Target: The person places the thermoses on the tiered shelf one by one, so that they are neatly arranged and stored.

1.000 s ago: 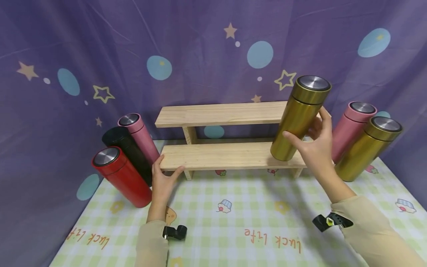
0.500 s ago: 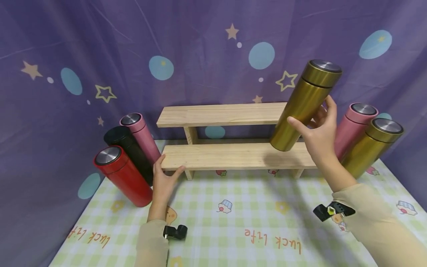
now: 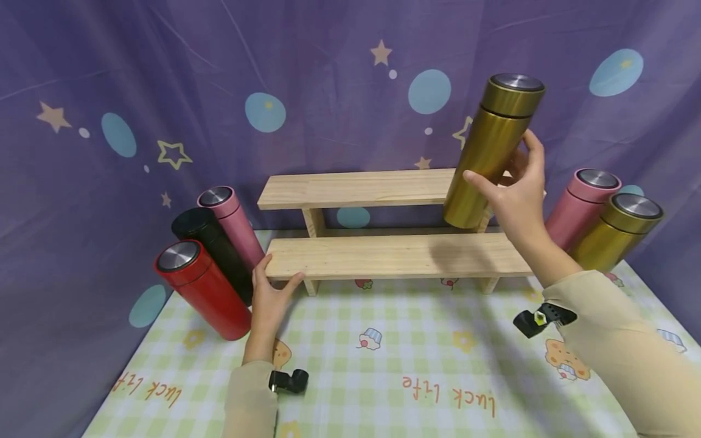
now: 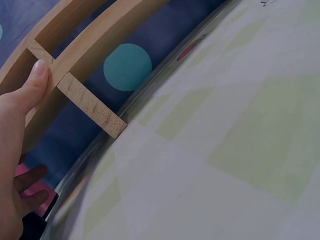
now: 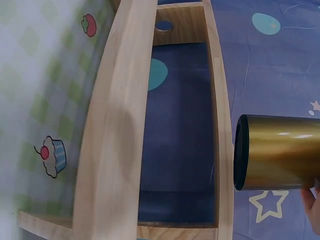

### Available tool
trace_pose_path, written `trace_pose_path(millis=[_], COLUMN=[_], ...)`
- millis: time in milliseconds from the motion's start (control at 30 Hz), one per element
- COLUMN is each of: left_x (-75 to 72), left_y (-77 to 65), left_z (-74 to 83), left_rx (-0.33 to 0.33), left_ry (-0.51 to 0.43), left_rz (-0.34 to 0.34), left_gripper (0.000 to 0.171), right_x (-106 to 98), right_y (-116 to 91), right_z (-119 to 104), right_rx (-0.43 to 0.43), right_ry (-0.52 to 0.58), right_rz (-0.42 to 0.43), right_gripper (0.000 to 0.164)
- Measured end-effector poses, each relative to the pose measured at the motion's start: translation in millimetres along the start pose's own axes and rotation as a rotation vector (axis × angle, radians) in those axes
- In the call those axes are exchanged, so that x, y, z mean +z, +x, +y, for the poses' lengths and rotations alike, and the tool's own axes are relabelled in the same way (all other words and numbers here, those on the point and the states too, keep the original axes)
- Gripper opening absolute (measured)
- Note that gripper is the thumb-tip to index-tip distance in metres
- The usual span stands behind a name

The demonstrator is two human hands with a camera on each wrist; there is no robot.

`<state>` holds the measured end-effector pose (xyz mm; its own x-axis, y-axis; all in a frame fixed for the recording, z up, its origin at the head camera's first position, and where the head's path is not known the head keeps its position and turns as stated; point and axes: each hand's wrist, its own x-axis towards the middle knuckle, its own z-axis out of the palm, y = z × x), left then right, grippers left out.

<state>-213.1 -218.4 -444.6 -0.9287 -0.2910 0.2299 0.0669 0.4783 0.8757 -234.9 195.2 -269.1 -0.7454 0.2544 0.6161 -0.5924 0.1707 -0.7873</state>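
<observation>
My right hand grips a gold thermos with a steel-topped lid. It is raised and leaning slightly, overlapping the right part of the upper board in the head view. In the right wrist view the dark base of the thermos shows beside the upper board's edge, with a fingertip at its side. A two-tier wooden shelf stands on the table. At its left end my left hand holds the lower board's corner. The left wrist view shows the thumb against the board's edge and other fingers below it.
Left of the shelf stand red, black and pink thermoses. A pink thermos and another gold one stand on the right, partly behind my forearm. A checked cloth covers the table; a purple curtain hangs behind.
My right hand has lifted the gold thermos from low over the lower board to the height of the upper one, swinging slightly right, then back left. The left hand stays in place.
</observation>
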Motion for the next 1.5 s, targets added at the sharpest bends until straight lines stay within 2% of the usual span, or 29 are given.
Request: trace_pose_path(millis=[167, 567, 1000, 1367, 1500], left_x=[0.0, -1.3, -5.2, -3.4, -3.0], left_y=[0.8, 1.0, 1.4, -3.5, -2.9], left_z=[3.0, 4.7, 3.8, 1.7, 2.1], left_rx=[-0.001, -0.004, -0.013, -0.015, -0.01], left_ry=[-0.016, -0.024, -0.049, -0.02, 0.008], left_rz=[-0.001, 0.007, 0.024, 0.025, 0.02], left_gripper=[0.093, 0.092, 0.091, 0.092, 0.092], right_x=[6, 13, 17, 14, 15], right_y=[10, 25, 40, 55, 60], right_z=[-2, -1, 8, 16, 18], right_rx=[-0.012, 0.023, 0.044, 0.13, 0.131], right_ry=[-0.026, -0.062, -0.174, -0.256, -0.267], right_rz=[-0.002, -0.003, 0.0, 0.015, 0.021], right_gripper=[0.089, 0.089, 0.09, 0.089, 0.09])
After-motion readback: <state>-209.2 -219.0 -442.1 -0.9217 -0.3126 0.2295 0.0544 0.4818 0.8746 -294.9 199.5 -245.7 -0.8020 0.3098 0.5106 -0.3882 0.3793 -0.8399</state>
